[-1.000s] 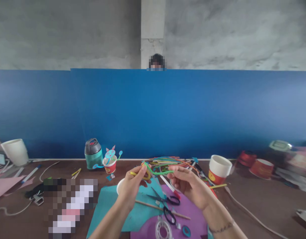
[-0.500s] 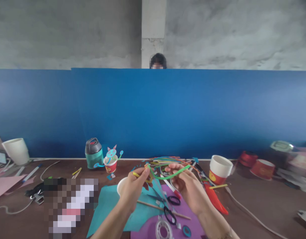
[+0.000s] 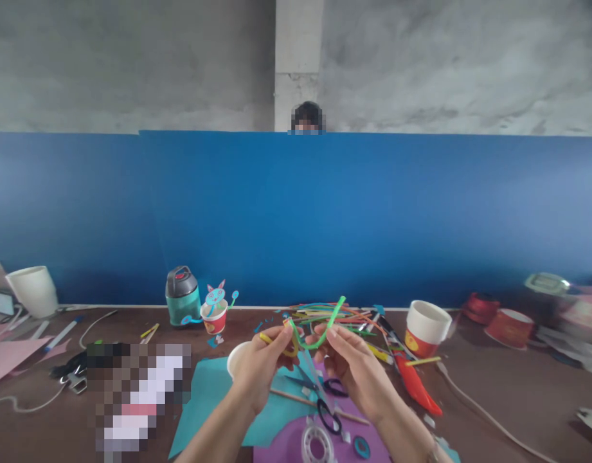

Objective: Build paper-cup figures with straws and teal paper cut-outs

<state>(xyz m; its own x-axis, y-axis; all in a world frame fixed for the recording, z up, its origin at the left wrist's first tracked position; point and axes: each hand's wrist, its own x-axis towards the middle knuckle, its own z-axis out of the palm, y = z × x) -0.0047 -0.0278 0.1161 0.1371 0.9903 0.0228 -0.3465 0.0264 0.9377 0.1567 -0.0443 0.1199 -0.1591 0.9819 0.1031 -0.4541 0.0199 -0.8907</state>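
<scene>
My left hand (image 3: pixel 254 370) pinches a yellow pipe cleaner (image 3: pixel 265 338) together with one end of a green pipe cleaner (image 3: pixel 337 314); the join is mostly behind my fingers. From there the green one curves down and across to my right hand (image 3: pixel 351 363), which is closed on it, and its free end points up and away. A strip of clear tape seems to hang between the hands. Below them, black-handled scissors (image 3: pixel 328 417) lie partly open across a wooden stick (image 3: pixel 352 417), on turquoise paper (image 3: pixel 209 405) and purple paper (image 3: pixel 281 444).
Beyond my hands lies a pile of coloured pipe cleaners (image 3: pixel 319 312). A tape roll (image 3: pixel 317 445) sits near the front. A cup with a cat figure (image 3: pixel 213 316) and a teal container (image 3: pixel 182 302) stand left; paper cups (image 3: pixel 427 325) stand right. Behind the blue partition (image 3: pixel 296 218) is a person.
My right hand has moved left, nearer my left hand, and turned to grip the green pipe cleaner. That pipe cleaner's free end now points upward instead of lying out to the right.
</scene>
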